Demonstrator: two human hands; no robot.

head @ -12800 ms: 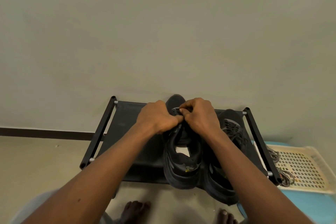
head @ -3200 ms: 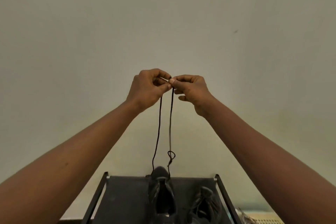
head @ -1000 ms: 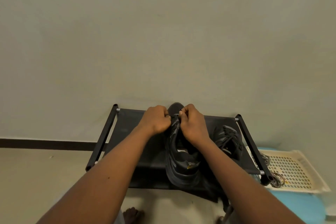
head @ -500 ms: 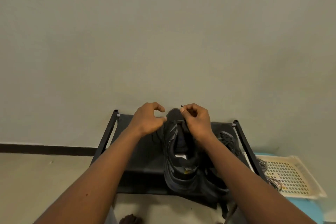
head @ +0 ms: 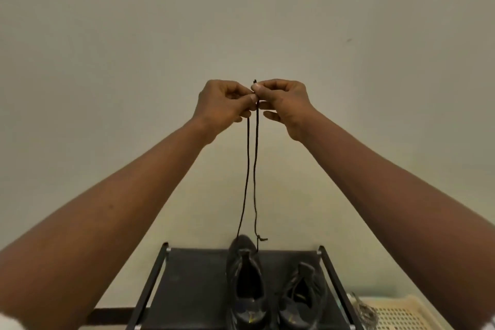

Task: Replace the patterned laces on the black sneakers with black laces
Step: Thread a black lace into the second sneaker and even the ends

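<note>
Left hand (head: 224, 105): your fingers pinch one strand of the black lace (head: 247, 166), held high.
Right hand (head: 284, 102): you pinch the other strand near its tip.
Black lace: hangs to the sneaker (head: 245, 285) on the rack (head: 187, 278).
Basket (head: 397, 313): far right.

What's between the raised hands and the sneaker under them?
In the head view, only two strands of the black lace run from the left hand and right hand down to the toe of the sneaker, one kinked near the bottom.
</note>
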